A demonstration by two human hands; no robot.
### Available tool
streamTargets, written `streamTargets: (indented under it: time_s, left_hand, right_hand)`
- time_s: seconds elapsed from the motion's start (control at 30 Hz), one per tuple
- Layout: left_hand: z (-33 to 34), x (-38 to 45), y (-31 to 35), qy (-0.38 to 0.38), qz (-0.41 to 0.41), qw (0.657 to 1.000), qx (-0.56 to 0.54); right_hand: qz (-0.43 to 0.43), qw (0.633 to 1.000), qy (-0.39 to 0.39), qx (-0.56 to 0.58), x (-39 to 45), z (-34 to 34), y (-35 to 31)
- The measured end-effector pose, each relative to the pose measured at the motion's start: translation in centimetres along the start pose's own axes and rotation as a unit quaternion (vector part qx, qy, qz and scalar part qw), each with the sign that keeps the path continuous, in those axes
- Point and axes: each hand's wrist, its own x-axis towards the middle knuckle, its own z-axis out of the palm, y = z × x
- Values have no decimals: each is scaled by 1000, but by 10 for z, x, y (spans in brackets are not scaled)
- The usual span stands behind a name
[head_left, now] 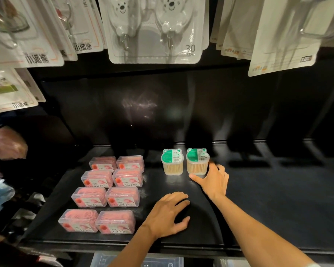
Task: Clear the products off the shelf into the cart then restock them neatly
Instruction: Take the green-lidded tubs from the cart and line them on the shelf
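Several clear boxes of pink dental floss (106, 194) lie in two neat columns on the left half of the black shelf (278, 199). Two cotton swab tubs with green bear-shaped lids stand side by side further back: the left tub (172, 161) and the right tub (197, 160). My right hand (213, 181) reaches the right tub, thumb at its front base and fingers round its right side. My left hand (169, 213) rests on the shelf near the front, fingers loosely bent, holding nothing.
Carded packs of bear-shaped hooks (154, 27) hang from pegs above the shelf, low over its back. More hanging packs (17, 35) and bagged goods (6, 143) crowd the left side. A clear container (135, 260) shows below the shelf's front edge.
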Motion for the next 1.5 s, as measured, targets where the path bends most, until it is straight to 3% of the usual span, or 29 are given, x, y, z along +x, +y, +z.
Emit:
streamTargets:
  time_s: [0.23,0.37,0.6,0.73,1.0,1.27,1.5]
  left_hand:
    - [-3,0,2,9,10,1000,-4]
    - [-3,3,3,-3,13,999,29]
    - [-5,22,45,13,19,998,56]
    - [11,56,135,26,130,990,-38]
    - [59,89,341,-5,306,935,-179]
    - [104,76,531,-69,345,899,-261]
    - [136,81,670,-117,365,873,-302]
  right_hand:
    - [-74,994,-31,71,-25,-24,13]
    - [-125,992,4,2,-67,-58,38]
    - [-106,988,83,-75,-165,-144,98]
    - [-53,982,138,-117,-234,-192,141]
    - [113,950,248,-152,-363,-278,208]
    - [231,900,337,-150,-468,-365,298]
    - [277,869,380,-154,-530,-438,375]
